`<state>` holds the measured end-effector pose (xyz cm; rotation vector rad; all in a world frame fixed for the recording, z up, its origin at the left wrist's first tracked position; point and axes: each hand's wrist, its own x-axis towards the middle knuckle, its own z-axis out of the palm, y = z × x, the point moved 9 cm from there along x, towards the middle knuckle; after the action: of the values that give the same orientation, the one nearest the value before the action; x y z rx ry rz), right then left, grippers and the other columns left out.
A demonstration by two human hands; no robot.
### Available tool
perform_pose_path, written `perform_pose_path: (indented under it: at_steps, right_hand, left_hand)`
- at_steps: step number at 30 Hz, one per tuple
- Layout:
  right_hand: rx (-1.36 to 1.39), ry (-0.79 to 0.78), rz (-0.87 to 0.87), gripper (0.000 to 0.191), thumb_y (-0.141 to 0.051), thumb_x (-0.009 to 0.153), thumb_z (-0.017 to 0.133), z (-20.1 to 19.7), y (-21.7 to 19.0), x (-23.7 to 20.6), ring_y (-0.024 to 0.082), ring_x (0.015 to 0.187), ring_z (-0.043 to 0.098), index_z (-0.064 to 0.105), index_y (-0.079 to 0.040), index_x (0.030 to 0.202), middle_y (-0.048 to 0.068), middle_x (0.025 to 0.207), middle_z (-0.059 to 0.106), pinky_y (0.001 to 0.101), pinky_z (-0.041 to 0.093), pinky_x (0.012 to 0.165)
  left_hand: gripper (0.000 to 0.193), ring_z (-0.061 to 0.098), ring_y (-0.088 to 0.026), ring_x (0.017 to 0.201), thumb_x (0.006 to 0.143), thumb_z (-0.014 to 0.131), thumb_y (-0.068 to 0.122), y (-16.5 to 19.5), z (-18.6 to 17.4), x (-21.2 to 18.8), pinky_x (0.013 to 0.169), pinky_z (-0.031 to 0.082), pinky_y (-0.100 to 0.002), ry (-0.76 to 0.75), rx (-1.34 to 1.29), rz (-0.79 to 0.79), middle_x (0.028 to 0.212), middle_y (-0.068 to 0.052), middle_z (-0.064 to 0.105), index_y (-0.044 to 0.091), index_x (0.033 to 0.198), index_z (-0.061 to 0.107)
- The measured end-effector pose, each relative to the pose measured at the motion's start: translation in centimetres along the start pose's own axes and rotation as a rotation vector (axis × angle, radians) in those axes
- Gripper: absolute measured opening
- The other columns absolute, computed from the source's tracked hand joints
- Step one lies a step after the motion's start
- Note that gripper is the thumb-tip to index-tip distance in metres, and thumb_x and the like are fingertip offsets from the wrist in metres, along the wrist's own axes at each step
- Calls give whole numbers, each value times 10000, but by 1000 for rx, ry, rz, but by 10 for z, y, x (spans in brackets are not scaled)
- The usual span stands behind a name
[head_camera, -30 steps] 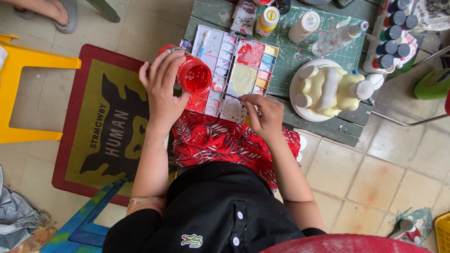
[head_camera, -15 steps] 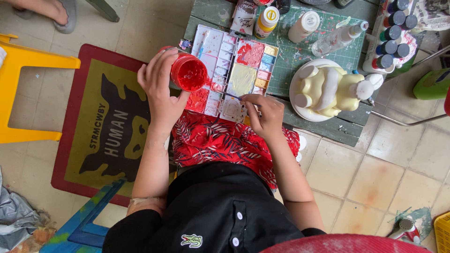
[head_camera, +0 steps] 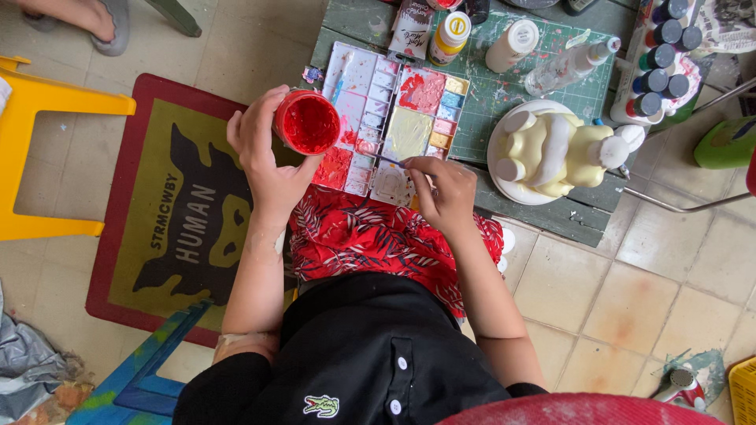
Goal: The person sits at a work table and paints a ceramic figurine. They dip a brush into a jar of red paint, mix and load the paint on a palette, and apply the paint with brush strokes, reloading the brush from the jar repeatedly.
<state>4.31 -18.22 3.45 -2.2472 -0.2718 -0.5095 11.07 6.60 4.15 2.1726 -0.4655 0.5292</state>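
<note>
My left hand holds a small round pot of red paint, tilted so its open mouth faces up, at the left edge of a white paint palette. The palette has many wells with red, pale yellow, blue and pink paint. My right hand rests at the palette's near edge, pinched on a thin paintbrush whose tip points into a near well. A pale yellow and white figurine lies on a white plate to the right.
The green paint-spattered table carries white bottles, a yellow-capped bottle and a rack of dark-capped paint bottles. A yellow stool and a red-bordered mat lie left. Another person's sandalled foot is top left.
My left hand has lifted the red paint pot and drawn it left, off the palette's wells to its left edge. The right hand has stayed at the near edge.
</note>
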Motion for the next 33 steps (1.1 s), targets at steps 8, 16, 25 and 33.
perform_pose_path:
  at_steps: [8, 16, 25, 33]
  right_hand:
    - [22, -14, -33, 41, -21, 971, 662, 0, -2, 0, 232, 735, 723, 675, -60, 976, 57, 929, 762, 338, 538, 660]
    - [7, -15, 9, 78, -5, 964, 657, -1, 5, -2, 203, 683, 713, 701, -68, 979, 41, 878, 749, 321, 526, 623]
    - [-1, 29, -27, 58, -16, 984, 655, -5, 2, -2, 231, 740, 721, 673, -66, 1007, 70, 919, 750, 330, 545, 666]
    - [12, -16, 38, 75, -9, 968, 651, -2, 6, 2, 221, 696, 721, 695, -69, 980, 60, 894, 764, 321, 535, 618]
  left_hand:
    - [795, 586, -259, 1384, 819, 988, 203, 1, 2, 0, 1239, 262, -517, 2, -2, 5, 1440, -69, 635, 112, 1446, 508]
    - [792, 579, -257, 1388, 831, 990, 211, 1, 2, 0, 1241, 259, -524, 4, 2, 10, 1444, -69, 634, 114, 1448, 503]
    - [805, 577, -257, 1389, 820, 996, 224, 0, 2, 1, 1241, 254, -526, -4, -1, 14, 1442, -61, 631, 121, 1450, 505]
    - [819, 563, -263, 1408, 812, 983, 199, 2, 2, 2, 1251, 239, -529, -19, -3, 21, 1458, -69, 621, 118, 1460, 490]
